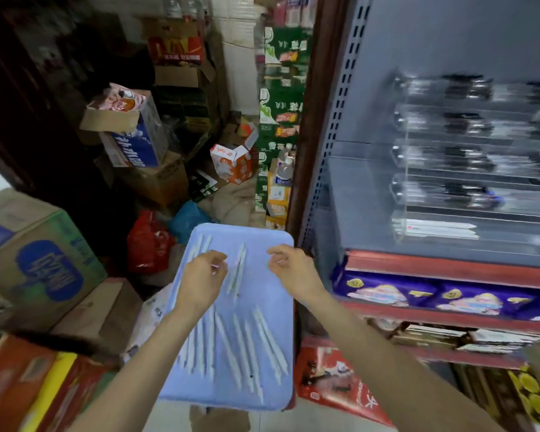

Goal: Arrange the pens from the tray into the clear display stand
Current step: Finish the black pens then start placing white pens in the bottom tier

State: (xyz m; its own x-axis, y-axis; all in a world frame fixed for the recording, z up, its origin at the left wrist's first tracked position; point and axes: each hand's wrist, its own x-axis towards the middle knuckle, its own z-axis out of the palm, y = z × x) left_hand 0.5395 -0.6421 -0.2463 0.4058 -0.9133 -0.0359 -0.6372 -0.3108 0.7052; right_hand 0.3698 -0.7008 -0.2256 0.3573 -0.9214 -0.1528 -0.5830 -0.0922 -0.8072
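A light blue tray (262, 394) lies low in the middle, and several white pens (247, 347) are scattered across it. My left hand (200, 282) hovers over the tray's upper left with fingers curled down onto some pens (205, 241); blur hides whether it pinches one. Over the tray's upper right edge, my right hand (293, 268) has loosely curled fingers and holds nothing I can see. Two pens (237, 269) lie between the hands. The clear display stand (418, 182) is on the grey shelf to the right, with white pens (437, 230) in its lowest tier and dark pens above.
The shelf unit (334, 126) rises close on the right, with purple packets (418, 294) below the stand. Cardboard boxes (38, 260) crowd the left. Stacked cartons (278, 104) and bags (150, 241) fill the floor behind the tray.
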